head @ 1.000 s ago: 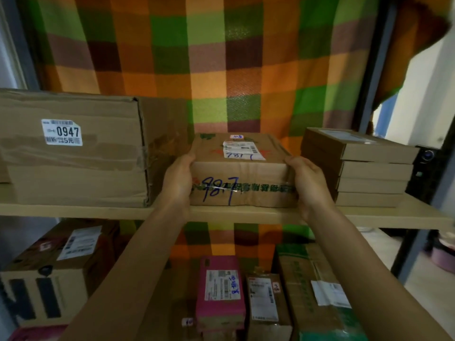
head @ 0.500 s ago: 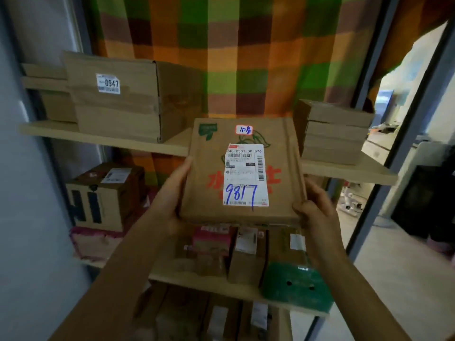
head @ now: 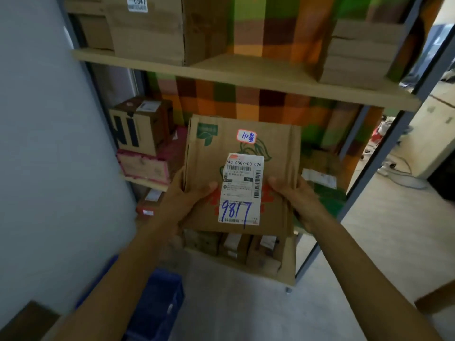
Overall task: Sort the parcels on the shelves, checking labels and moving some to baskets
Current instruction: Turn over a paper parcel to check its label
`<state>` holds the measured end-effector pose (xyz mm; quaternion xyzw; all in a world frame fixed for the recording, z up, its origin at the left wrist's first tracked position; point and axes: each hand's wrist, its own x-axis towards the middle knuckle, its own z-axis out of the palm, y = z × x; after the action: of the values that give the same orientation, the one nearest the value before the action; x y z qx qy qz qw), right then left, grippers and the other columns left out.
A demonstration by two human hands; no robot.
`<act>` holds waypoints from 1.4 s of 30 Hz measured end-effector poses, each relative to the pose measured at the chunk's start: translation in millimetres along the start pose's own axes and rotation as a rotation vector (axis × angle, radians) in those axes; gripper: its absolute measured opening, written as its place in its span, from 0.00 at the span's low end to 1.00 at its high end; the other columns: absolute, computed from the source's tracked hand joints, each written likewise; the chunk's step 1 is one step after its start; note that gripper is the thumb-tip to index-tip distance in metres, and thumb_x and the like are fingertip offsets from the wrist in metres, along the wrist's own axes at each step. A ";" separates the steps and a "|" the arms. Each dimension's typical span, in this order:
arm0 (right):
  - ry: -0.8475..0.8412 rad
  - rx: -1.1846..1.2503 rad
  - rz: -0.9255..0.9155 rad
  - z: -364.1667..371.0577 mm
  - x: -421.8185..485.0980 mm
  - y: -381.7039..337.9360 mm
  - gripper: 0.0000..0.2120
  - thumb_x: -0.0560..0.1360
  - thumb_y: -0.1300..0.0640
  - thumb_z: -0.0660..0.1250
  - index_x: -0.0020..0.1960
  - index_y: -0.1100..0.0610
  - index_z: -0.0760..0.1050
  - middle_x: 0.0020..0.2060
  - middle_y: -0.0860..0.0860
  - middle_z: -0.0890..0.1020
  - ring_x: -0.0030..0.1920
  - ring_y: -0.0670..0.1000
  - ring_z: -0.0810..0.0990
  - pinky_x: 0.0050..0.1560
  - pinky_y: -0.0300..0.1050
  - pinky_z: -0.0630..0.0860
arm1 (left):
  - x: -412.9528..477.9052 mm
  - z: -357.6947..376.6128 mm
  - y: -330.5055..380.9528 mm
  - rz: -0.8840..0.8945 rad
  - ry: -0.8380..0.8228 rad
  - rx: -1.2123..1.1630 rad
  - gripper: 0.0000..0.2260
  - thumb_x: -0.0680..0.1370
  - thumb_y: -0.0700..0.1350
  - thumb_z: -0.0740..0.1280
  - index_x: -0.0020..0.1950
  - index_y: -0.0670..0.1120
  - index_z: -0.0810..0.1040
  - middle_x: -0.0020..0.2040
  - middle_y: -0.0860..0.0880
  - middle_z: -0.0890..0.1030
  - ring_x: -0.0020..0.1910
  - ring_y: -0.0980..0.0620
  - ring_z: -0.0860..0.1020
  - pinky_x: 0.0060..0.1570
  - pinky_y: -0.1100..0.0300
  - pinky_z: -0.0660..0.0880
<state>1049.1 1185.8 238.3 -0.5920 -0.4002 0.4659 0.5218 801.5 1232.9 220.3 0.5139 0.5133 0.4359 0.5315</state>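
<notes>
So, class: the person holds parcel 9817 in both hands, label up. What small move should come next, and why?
Probably lower the parcel toward the blue basket on the floor, down to the left. The left hand and right hand grip it by its sides, and its label faces up, readable, so checking looks done.

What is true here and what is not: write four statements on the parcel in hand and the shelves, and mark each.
1. The left hand and the right hand both grip the parcel marked 9817. True.
2. The box labelled 0947 stands on the upper shelf. True.
3. The parcel lies on the upper shelf. False: it is held in the air.
4. The basket on the floor is red. False: it is blue.
</notes>
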 end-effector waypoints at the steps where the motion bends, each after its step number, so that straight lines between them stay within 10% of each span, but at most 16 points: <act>1: 0.000 -0.011 0.014 3.7 -1.4 4.6 0.55 0.49 0.37 0.80 0.72 0.53 0.69 0.60 0.55 0.83 0.56 0.56 0.84 0.57 0.58 0.81 | 1.1 -1.8 -8.6 -0.003 0.021 0.007 0.51 0.53 0.70 0.79 0.73 0.59 0.67 0.66 0.52 0.78 0.62 0.46 0.79 0.59 0.43 0.77; 8: -0.084 -0.021 0.118 40.5 -2.0 41.8 0.46 0.52 0.39 0.78 0.68 0.51 0.73 0.54 0.51 0.85 0.53 0.54 0.85 0.59 0.57 0.80 | -28.9 -25.2 -41.4 -0.054 0.141 -0.048 0.43 0.59 0.57 0.81 0.71 0.51 0.70 0.64 0.48 0.79 0.60 0.46 0.79 0.59 0.43 0.77; 18: -0.111 -0.044 0.071 106.8 16.2 47.0 0.31 0.68 0.56 0.79 0.68 0.55 0.73 0.51 0.48 0.84 0.42 0.43 0.85 0.35 0.33 0.79 | -11.3 -91.9 -59.6 -0.144 0.189 -0.115 0.38 0.66 0.53 0.78 0.73 0.49 0.68 0.63 0.48 0.78 0.59 0.45 0.79 0.61 0.42 0.76; 25: -0.048 -0.143 -0.003 164.8 36.6 48.0 0.28 0.65 0.53 0.82 0.61 0.50 0.74 0.55 0.49 0.83 0.53 0.50 0.83 0.53 0.48 0.82 | 4.0 -139.2 -70.4 -0.157 0.216 -0.040 0.52 0.55 0.69 0.78 0.73 0.47 0.68 0.66 0.46 0.77 0.61 0.44 0.78 0.62 0.40 0.75; 31: -0.135 -0.116 0.072 211.3 41.4 52.6 0.31 0.68 0.47 0.78 0.67 0.53 0.74 0.56 0.50 0.83 0.52 0.49 0.83 0.48 0.42 0.81 | 24.2 -184.2 -80.2 -0.141 0.279 0.020 0.31 0.75 0.55 0.71 0.74 0.46 0.67 0.66 0.46 0.76 0.57 0.47 0.78 0.55 0.50 0.76; 36: -0.235 -0.096 0.189 244.4 51.5 48.5 0.55 0.54 0.23 0.74 0.75 0.46 0.67 0.66 0.48 0.78 0.63 0.51 0.79 0.66 0.55 0.75 | 30.8 -232.5 -98.2 -0.237 0.355 -0.103 0.23 0.77 0.53 0.71 0.67 0.44 0.72 0.58 0.43 0.81 0.46 0.51 0.81 0.42 0.56 0.78; 42: -0.359 0.136 0.263 258.9 59.7 45.7 0.29 0.66 0.40 0.76 0.63 0.53 0.79 0.60 0.54 0.83 0.57 0.52 0.84 0.58 0.51 0.81 | 34.3 -255.8 -101.2 -0.278 0.298 -0.208 0.16 0.78 0.49 0.70 0.63 0.45 0.74 0.47 0.48 0.82 0.40 0.54 0.83 0.32 0.62 0.80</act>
<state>812.3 1300.3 179.5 -0.5100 -0.3736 0.6538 0.4158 544.0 1282.9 130.5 0.3107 0.6044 0.4799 0.5549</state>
